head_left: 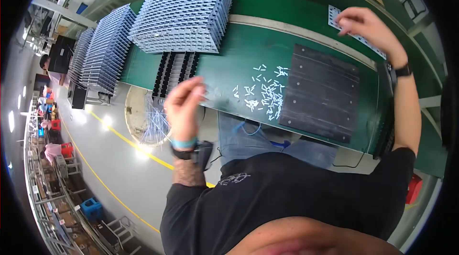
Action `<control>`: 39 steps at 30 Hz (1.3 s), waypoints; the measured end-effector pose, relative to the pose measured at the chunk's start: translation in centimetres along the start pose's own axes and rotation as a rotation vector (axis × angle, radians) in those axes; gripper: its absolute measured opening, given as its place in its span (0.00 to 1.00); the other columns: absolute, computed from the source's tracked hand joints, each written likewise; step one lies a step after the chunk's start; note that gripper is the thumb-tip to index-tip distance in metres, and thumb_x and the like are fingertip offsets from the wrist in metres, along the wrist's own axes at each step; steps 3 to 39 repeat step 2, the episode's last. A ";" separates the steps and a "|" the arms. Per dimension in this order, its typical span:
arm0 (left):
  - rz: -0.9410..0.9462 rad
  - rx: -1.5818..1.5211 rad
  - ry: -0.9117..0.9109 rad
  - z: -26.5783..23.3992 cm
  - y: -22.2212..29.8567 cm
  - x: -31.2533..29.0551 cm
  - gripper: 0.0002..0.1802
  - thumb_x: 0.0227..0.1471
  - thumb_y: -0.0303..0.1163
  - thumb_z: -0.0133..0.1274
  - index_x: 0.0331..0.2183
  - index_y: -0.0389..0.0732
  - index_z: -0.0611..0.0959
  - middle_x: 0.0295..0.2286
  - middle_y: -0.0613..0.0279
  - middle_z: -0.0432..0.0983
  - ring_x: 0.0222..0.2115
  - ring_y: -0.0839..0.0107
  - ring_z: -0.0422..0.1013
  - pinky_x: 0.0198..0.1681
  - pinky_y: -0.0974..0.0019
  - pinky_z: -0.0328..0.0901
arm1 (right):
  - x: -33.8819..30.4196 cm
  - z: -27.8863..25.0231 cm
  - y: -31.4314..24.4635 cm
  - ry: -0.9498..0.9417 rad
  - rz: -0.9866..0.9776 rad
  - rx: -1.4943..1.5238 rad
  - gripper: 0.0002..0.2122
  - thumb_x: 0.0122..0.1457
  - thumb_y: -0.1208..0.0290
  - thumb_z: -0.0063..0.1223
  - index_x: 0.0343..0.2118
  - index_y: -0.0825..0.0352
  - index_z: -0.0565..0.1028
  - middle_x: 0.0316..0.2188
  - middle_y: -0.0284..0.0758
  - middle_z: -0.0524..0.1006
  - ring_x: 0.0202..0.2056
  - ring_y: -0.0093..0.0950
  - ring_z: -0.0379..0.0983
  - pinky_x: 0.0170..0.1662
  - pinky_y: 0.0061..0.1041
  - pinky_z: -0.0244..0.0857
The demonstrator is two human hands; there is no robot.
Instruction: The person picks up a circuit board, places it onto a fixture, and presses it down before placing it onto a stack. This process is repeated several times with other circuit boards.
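Note:
My left hand (184, 109) is raised in front of the bench edge, next to the black slotted rack (176, 71). Its fingers are curved, with a small gap to the thumb, and I see nothing between them. At the far right my right hand (367, 28) reaches over a light perforated strip (361, 40). Its fingers are bent and parted from the thumb; whether they touch the strip I cannot tell. Between my hands, small white pins (270, 95) lie scattered on the green bench top (222, 71), beside a dark flat board (320, 95) with several holes.
Tall stacks of light perforated strips (179, 16) stand at the back left, with another stack (107, 47) further left. A pale rail (282, 26) runs along the bench. Below its edge stands a round bin (138, 116) holding thin white strands. Other people work far left.

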State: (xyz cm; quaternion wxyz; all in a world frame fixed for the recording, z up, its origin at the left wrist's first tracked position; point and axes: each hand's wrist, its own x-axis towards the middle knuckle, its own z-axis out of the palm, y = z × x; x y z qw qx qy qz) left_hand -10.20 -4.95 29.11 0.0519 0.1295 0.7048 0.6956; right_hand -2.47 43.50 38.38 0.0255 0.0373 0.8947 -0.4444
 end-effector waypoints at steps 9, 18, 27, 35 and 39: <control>0.142 -0.149 0.020 -3.7 3.5 1.3 0.21 0.59 0.26 0.57 0.54 0.34 0.81 0.47 0.50 0.80 0.45 0.62 0.78 0.46 0.64 0.73 | -2.5 3.6 -4.9 -0.144 0.000 0.214 0.14 0.66 0.67 0.56 0.48 0.71 0.80 0.38 0.37 0.83 0.42 0.28 0.81 0.45 0.25 0.73; 0.142 -0.149 0.020 -3.7 3.5 1.3 0.21 0.59 0.26 0.57 0.54 0.34 0.81 0.47 0.50 0.80 0.45 0.62 0.78 0.46 0.64 0.73 | -2.5 3.6 -4.9 -0.144 0.000 0.214 0.14 0.66 0.67 0.56 0.48 0.71 0.80 0.38 0.37 0.83 0.42 0.28 0.81 0.45 0.25 0.73; 0.142 -0.149 0.020 -3.7 3.5 1.3 0.21 0.59 0.26 0.57 0.54 0.34 0.81 0.47 0.50 0.80 0.45 0.62 0.78 0.46 0.64 0.73 | -2.5 3.6 -4.9 -0.144 0.000 0.214 0.14 0.66 0.67 0.56 0.48 0.71 0.80 0.38 0.37 0.83 0.42 0.28 0.81 0.45 0.25 0.73; 0.142 -0.149 0.020 -3.7 3.5 1.3 0.21 0.59 0.26 0.57 0.54 0.34 0.81 0.47 0.50 0.80 0.45 0.62 0.78 0.46 0.64 0.73 | -2.5 3.6 -4.9 -0.144 0.000 0.214 0.14 0.66 0.67 0.56 0.48 0.71 0.80 0.38 0.37 0.83 0.42 0.28 0.81 0.45 0.25 0.73; 0.142 -0.149 0.020 -3.7 3.5 1.3 0.21 0.59 0.26 0.57 0.54 0.34 0.81 0.47 0.50 0.80 0.45 0.62 0.78 0.46 0.64 0.73 | -2.5 3.6 -4.9 -0.144 0.000 0.214 0.14 0.66 0.67 0.56 0.48 0.71 0.80 0.38 0.37 0.83 0.42 0.28 0.81 0.45 0.25 0.73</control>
